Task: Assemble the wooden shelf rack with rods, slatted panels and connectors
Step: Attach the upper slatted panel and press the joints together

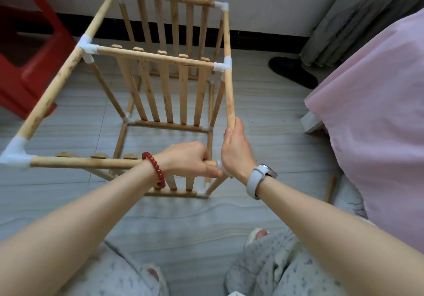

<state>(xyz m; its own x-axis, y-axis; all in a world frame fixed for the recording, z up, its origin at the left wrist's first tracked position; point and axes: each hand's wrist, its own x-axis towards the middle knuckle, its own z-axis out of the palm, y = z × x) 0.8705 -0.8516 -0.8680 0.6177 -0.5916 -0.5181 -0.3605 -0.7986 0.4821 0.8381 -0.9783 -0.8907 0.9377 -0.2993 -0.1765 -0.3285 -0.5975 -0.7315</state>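
While the rack (160, 84) stands on the floor near the wall, the left hand (185, 158) grips its near rod (91, 162); right hand (236, 146) grips the side rod (229, 94). Likely light, stiff; hold rods beside connectors (220, 166).

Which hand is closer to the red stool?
The left hand. It grips the near rod on the side of the red stool; the right hand grips the rod farther away.

Wooden rack (160, 84) standing on tiled floor (263, 112), left hand (188, 158) gripping front rod (91, 162), right hand (236, 151) gripping side rod (228, 77) at white corner connector (219, 165)
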